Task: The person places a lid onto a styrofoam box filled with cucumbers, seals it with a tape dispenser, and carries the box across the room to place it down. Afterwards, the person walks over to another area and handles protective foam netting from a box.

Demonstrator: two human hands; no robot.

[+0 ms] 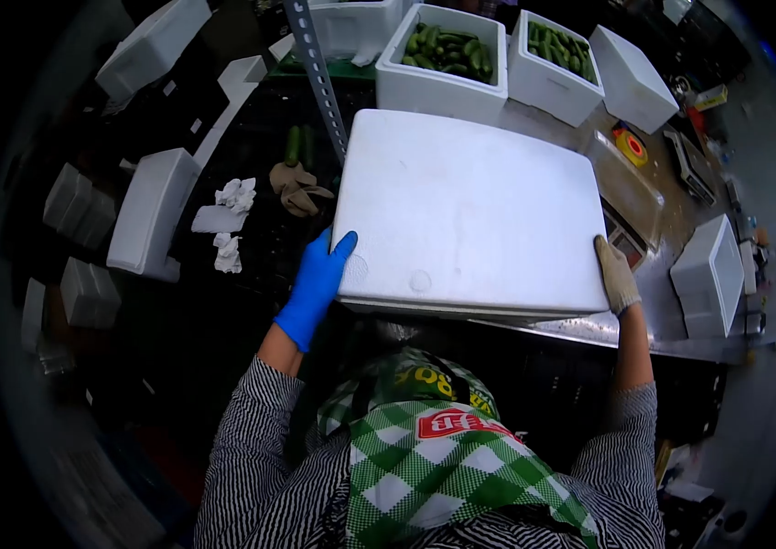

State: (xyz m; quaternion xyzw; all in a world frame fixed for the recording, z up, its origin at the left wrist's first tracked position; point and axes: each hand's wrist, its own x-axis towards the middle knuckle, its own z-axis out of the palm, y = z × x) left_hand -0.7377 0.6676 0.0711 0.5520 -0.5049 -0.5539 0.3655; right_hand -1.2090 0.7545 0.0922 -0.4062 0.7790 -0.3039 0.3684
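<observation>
A large white styrofoam box (475, 210) with its lid on is held between my two hands in front of my body. My left hand (315, 284), in a blue glove, grips its left front corner with the thumb on top. At the right front corner, my right hand (617, 274) in a beige work glove is closed on the edge. The fingers under the box are hidden on both sides. What the box contains cannot be seen.
Beyond the box stand two open styrofoam boxes of cucumbers (447, 50) (560, 50). A perforated metal post (317, 78) rises at the left. Wadded paper (234, 194), a beige glove (296, 189) and cucumbers (294, 145) lie left. A tape roll (630, 146) sits on the metal table (672, 316).
</observation>
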